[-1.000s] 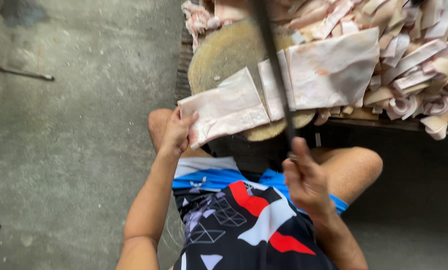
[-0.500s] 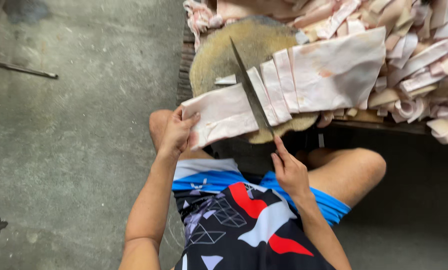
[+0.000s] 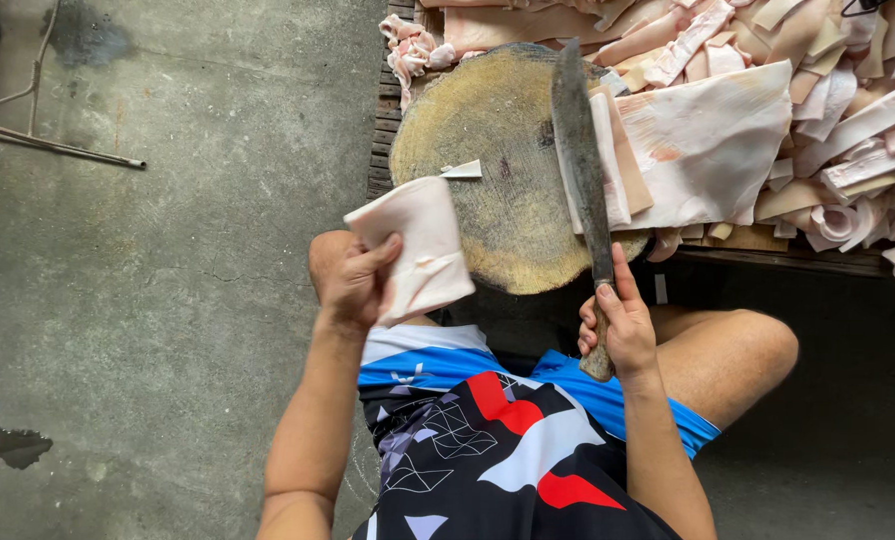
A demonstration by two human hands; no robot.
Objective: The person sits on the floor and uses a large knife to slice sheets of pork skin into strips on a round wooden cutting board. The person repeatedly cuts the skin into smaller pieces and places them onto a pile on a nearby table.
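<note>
Lifted off the chopping block [image 3: 508, 170] since half a second ago, a cut strip [image 3: 415, 245] is grasped by the left hand [image 3: 353, 280] at centre-left; the cleaver [image 3: 580, 150], clenched in the right hand [image 3: 618, 325], lies lengthwise up the frame, against the remaining slab [image 3: 708, 145]

We find open room at the left of the board

The chopping block [image 3: 498, 150] lies bare on its left half; we see the slab [image 3: 708, 140] and strip pile [image 3: 848, 120] crowding its right.

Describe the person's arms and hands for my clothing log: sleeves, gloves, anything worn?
Both forearms are bare, with no sleeves in view. The left hand and right hand wear no gloves; no rings or watch show. The fingers are uncovered.
</note>
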